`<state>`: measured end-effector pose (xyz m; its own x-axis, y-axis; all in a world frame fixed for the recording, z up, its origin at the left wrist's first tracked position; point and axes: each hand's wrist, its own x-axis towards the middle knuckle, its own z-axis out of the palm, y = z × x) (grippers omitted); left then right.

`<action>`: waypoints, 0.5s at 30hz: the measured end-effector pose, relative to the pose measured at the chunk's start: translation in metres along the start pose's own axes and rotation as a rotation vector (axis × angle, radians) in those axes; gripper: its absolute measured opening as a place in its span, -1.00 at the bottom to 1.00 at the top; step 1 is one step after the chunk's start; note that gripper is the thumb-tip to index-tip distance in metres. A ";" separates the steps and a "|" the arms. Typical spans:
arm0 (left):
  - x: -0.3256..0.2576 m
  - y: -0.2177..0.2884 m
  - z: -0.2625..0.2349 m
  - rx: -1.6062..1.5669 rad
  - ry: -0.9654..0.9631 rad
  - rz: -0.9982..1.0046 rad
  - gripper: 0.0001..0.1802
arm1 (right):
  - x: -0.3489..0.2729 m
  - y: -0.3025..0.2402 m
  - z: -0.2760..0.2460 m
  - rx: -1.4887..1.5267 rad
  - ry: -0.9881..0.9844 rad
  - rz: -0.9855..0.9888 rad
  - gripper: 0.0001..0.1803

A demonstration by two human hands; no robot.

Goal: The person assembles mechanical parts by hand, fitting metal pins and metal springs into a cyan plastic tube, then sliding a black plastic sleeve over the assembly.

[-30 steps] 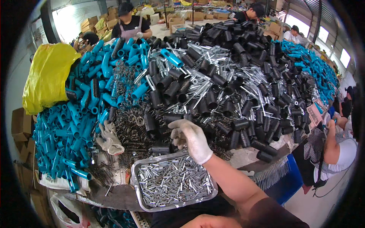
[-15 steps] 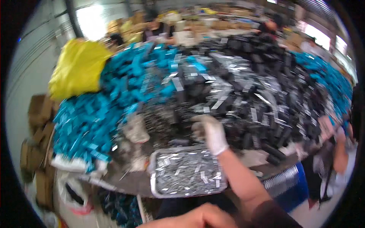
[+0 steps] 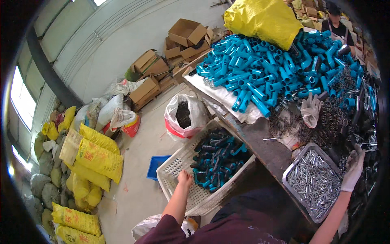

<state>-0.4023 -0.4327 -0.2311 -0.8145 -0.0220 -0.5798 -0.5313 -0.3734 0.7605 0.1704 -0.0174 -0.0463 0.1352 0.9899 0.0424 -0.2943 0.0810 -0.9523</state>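
My left hand, bare, is over the inner side of a cream plastic crate. Its fingers look curled in, and nothing shows in them. Inside the crate lie many black-and-blue handle-like parts. My right hand, in a white glove, reaches beside a metal tray full of small silvery pins. Its fingers are stretched toward dark parts and springs at the table's right; no held thing can be made out. Blue tubular handles are heaped farther back on the table.
An empty-looking work glove lies on springs. A yellow sack tops the blue heap. White sack, blue bin, cardboard boxes and yellow sacks stand on the floor. Another person is across the table.
The view has swung left and down, bringing the crate and floor into sight. My left hand has moved from the near edge out over the crate. My right hand remains near the tray.
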 end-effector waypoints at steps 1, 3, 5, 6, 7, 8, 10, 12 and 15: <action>0.023 -0.001 -0.050 0.027 0.037 -0.069 -0.80 | 0.003 0.001 0.004 0.014 -0.015 0.006 -0.41; 0.046 -0.003 -0.096 0.065 0.073 -0.157 -0.82 | 0.002 0.003 0.004 -0.025 -0.017 -0.005 -0.41; 0.053 -0.001 -0.109 0.157 0.210 -0.247 -0.75 | 0.002 0.004 0.000 -0.022 -0.003 -0.017 -0.41; 0.066 0.020 -0.108 -0.043 0.000 -0.121 -0.65 | 0.003 0.005 0.001 -0.001 -0.002 -0.024 -0.42; 0.075 0.056 -0.120 -0.253 -0.193 0.036 -0.55 | 0.007 0.010 0.010 0.036 -0.028 -0.016 -0.42; 0.075 0.069 -0.083 -0.234 -0.364 0.253 -0.38 | 0.004 0.005 0.002 0.007 -0.004 -0.037 -0.42; 0.074 0.149 -0.039 -0.455 -0.170 0.187 -0.21 | 0.002 -0.001 -0.003 -0.007 -0.001 0.004 -0.42; 0.049 0.172 0.052 -0.087 0.065 0.401 -0.18 | -0.009 -0.010 0.004 -0.029 0.126 -0.057 -0.42; 0.037 0.262 0.057 0.138 -0.297 0.929 -0.20 | -0.008 -0.009 0.016 -0.038 0.071 -0.036 -0.43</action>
<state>-0.5850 -0.4780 -0.0367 -0.9373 -0.0108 0.3483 0.3424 -0.2136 0.9149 0.1567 -0.0237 -0.0336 0.2125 0.9755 0.0567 -0.2522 0.1108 -0.9613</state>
